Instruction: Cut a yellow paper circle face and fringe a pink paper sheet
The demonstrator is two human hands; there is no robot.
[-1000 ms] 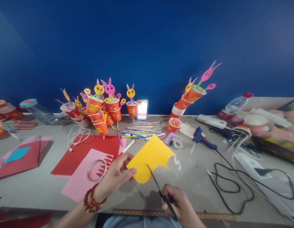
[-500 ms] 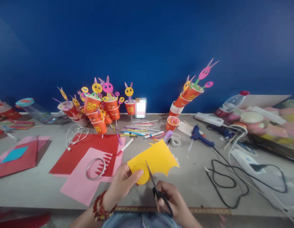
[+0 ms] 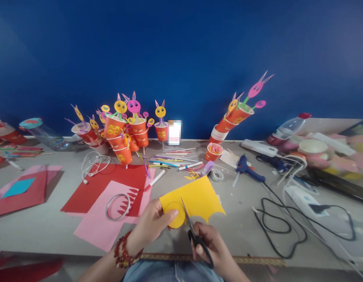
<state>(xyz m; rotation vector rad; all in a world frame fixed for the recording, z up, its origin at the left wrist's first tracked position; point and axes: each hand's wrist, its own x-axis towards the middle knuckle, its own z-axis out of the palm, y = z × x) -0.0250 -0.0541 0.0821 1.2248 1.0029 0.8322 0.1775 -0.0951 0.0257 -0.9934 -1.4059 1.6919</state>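
Note:
My left hand (image 3: pixel 153 225), with a red bead bracelet at the wrist, pinches a yellow paper sheet (image 3: pixel 199 197) at its lower left, where a drawn circle is partly cut out. My right hand (image 3: pixel 212 250) grips black scissors (image 3: pixel 193 231), whose blades point up into the yellow sheet beside the circle. The sheet's right edge shows scalloped cut-outs. Both hands hover above the near edge of the grey table (image 3: pixel 243 231).
Red and pink paper (image 3: pixel 108 196) with a tape ring (image 3: pixel 118 206) lies to the left. Decorated red cups (image 3: pixel 123 135) and pens (image 3: pixel 169 161) line the back. A blue glue gun (image 3: pixel 248 168), black cables (image 3: pixel 283 231) and a bottle (image 3: pixel 287 131) sit on the right.
The scissors have moved up and closer into the yellow sheet, cutting along the circle. My left hand has turned the sheet slightly, and both hands have shifted a little to the right.

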